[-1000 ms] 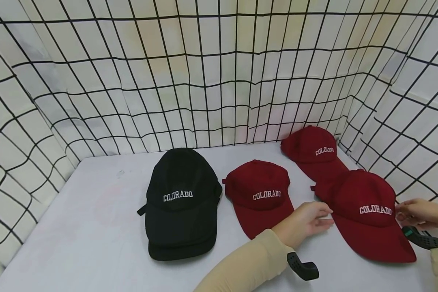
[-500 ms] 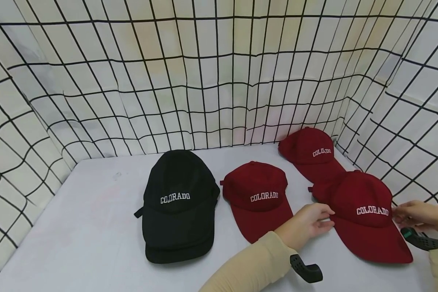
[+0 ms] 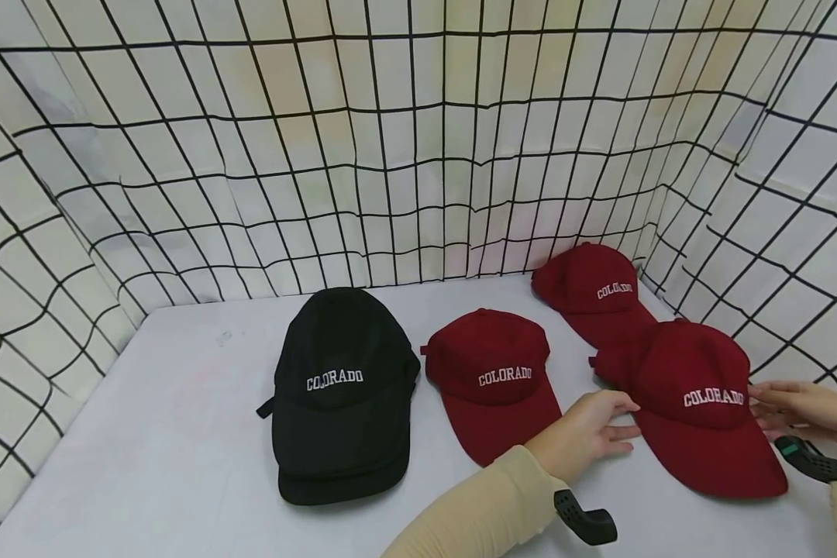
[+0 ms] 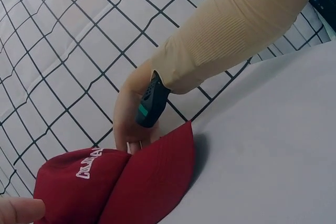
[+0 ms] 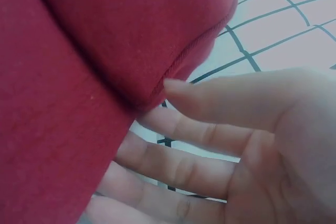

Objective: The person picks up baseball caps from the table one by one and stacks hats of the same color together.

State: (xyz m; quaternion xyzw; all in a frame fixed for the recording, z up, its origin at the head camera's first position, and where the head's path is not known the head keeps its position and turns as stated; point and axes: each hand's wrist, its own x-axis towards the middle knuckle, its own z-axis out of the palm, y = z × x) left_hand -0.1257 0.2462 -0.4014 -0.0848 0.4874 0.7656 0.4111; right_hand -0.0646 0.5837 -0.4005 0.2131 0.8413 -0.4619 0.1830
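Observation:
The front right red cap (image 3: 697, 380), marked COLORADO, lies with its brim toward me. My left hand (image 3: 593, 434) is at its left edge, thumb tip against the cloth and the other fingers loosely spread; in the left wrist view only that thumb (image 4: 23, 210) shows, over the crown. At the cap's right side is my right hand (image 3: 805, 411). In the right wrist view its fingers are fairly straight, their tips partly hidden behind the brim edge, with the thumb touching the crown's edge. Another red cap (image 3: 488, 356) lies left of my left hand.
A third red cap (image 3: 593, 287) sits behind, its brim overlapped by the front right cap. Farther left is a black cap (image 3: 345, 387), seemingly stacked on another brim. Black grid netting (image 3: 453, 163) backs the white table (image 3: 174, 426) and rises close beside my right hand.
The front right cap has shifted slightly back and tilted up a little. My right hand has edged right, its fingers straighter than before. The left fingers have spread. The view has shifted slightly.

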